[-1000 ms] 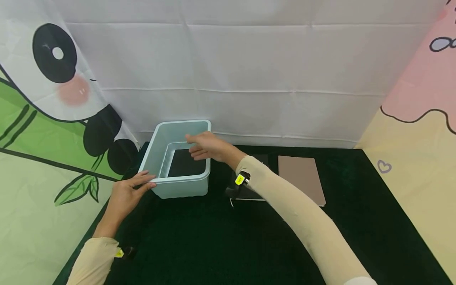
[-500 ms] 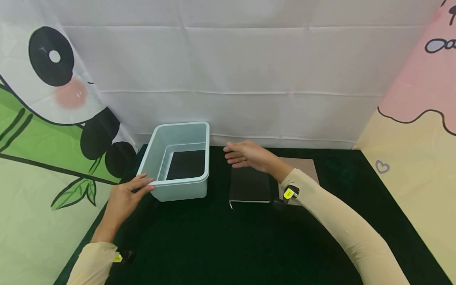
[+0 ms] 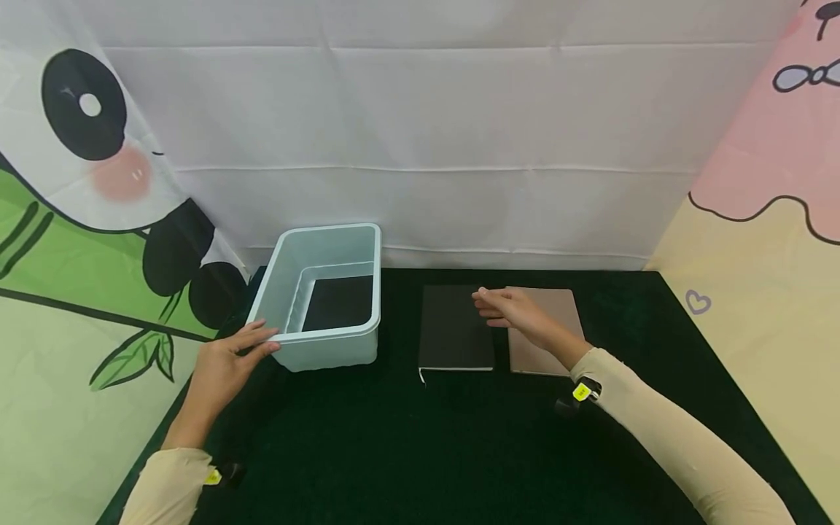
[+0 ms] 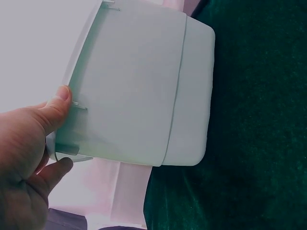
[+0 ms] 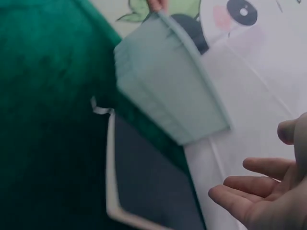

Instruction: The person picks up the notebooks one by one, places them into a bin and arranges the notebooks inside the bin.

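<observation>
A pale blue plastic bin (image 3: 328,335) stands at the back left of the black cloth, with a black notebook (image 3: 337,302) lying flat on its bottom. My left hand (image 3: 226,364) holds the bin's near left corner, thumb (image 4: 60,105) on the front wall (image 4: 139,86) and a finger along the side. Right of the bin lie a second black notebook (image 3: 453,335) and a tan notebook (image 3: 554,313), side by side. My right hand (image 3: 515,310) hovers over their adjoining edges, fingers straight, holding nothing. The right wrist view shows that open palm (image 5: 259,191), the black notebook (image 5: 148,187) and the bin (image 5: 168,86).
A white sheet hangs behind the table. A panda print cloth (image 3: 98,219) walls the left side and a pink and yellow cloth (image 3: 755,255) the right. The black cloth (image 3: 407,452) stretches toward me in front of the bin and notebooks.
My right hand has drawn back from over the bin and moved right, to above the two notebooks on the cloth. The left hand has stayed at the bin's corner.
</observation>
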`<state>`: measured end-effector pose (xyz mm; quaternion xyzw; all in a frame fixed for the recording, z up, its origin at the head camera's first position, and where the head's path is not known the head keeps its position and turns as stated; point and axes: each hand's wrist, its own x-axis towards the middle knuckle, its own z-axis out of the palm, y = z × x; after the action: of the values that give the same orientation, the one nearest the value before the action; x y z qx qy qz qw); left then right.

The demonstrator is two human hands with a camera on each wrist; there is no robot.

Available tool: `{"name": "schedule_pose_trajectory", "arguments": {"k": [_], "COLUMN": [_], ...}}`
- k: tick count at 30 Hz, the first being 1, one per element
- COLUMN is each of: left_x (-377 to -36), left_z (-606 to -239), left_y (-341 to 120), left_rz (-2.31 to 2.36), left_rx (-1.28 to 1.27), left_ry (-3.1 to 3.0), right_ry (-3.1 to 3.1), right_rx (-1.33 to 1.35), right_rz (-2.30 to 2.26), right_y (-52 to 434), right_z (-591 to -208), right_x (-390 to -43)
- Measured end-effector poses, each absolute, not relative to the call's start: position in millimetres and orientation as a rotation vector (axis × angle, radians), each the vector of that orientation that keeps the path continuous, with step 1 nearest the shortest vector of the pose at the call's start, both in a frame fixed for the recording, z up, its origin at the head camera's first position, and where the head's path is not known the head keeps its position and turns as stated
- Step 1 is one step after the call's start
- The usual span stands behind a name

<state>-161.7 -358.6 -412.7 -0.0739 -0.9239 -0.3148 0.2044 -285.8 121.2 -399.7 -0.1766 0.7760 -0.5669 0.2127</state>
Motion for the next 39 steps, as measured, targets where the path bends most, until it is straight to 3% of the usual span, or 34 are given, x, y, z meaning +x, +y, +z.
{"name": "schedule_pose_trajectory", "arguments": {"k": [22, 39], "left_x": [-164.2, -162.7], "left_z": [-418.4, -418.9], "left_y": [-359.8, -358.2], "left_rz": [-0.846, -0.819], "left_rx": [-0.205, -0.211], "left_ry": [-2.579, -2.550], "right_ry": [2.785, 2.942], "right_rx": [-0.338, -0.353], "right_rz": [-1.139, -1.032], "right_y": [233.1, 265.2], "right_z": [-452.6, -481.7], "right_x": [-261.4, -249.9]}}
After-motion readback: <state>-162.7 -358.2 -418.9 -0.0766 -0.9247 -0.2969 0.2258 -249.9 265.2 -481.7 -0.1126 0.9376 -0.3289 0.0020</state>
